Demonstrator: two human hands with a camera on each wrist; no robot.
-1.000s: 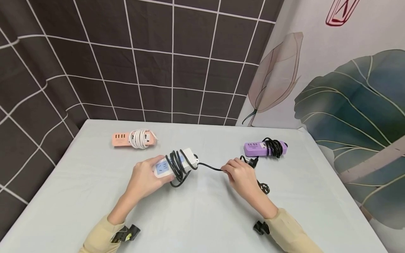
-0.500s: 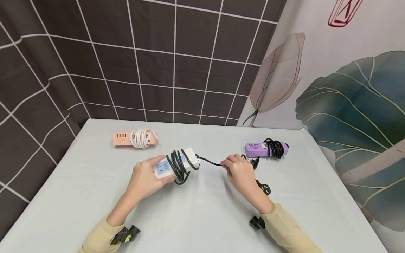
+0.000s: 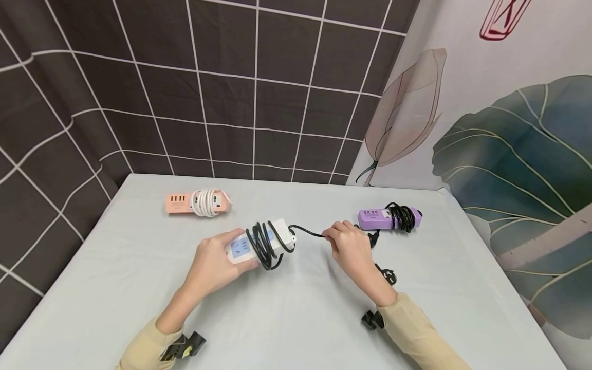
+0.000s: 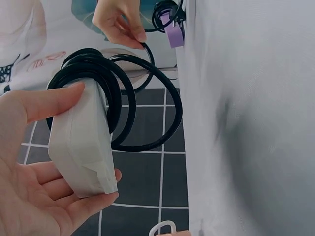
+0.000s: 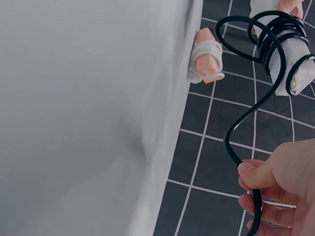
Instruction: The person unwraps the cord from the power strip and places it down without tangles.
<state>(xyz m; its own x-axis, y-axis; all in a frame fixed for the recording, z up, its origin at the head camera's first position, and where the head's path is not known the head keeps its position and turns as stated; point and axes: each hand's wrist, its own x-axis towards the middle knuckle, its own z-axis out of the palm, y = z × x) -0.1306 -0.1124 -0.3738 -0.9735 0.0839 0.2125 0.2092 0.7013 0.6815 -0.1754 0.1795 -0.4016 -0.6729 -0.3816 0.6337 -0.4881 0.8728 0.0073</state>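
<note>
My left hand [image 3: 214,264] grips the near end of a white power strip [image 3: 240,247] with blue socket faces, thumb on one side and fingers on the other. A black cord [image 3: 262,245] is wound several times round the strip's middle, its loops standing loose at one side in the left wrist view. To the right, my right hand [image 3: 350,252] pinches the cord's free length between thumb and fingertips; in the right wrist view the cord [image 5: 231,132] runs in a curve from the strip to these fingers. Beyond the right hand, a black plug [image 3: 387,276] hangs on the cord's end.
A pink power strip [image 3: 178,203] wrapped in white cord lies at the back left of the pale-covered table [image 3: 296,318]. At the back right lies a purple power strip [image 3: 373,219] wound with black cord, its own plug [image 3: 373,238] beside it. Dark grid-patterned cloth [image 3: 222,103] rises behind.
The left hand has moved slightly right with the white power strip. The right hand has risen a little, drawing the stretch of cord between the hands into a higher arc.
</note>
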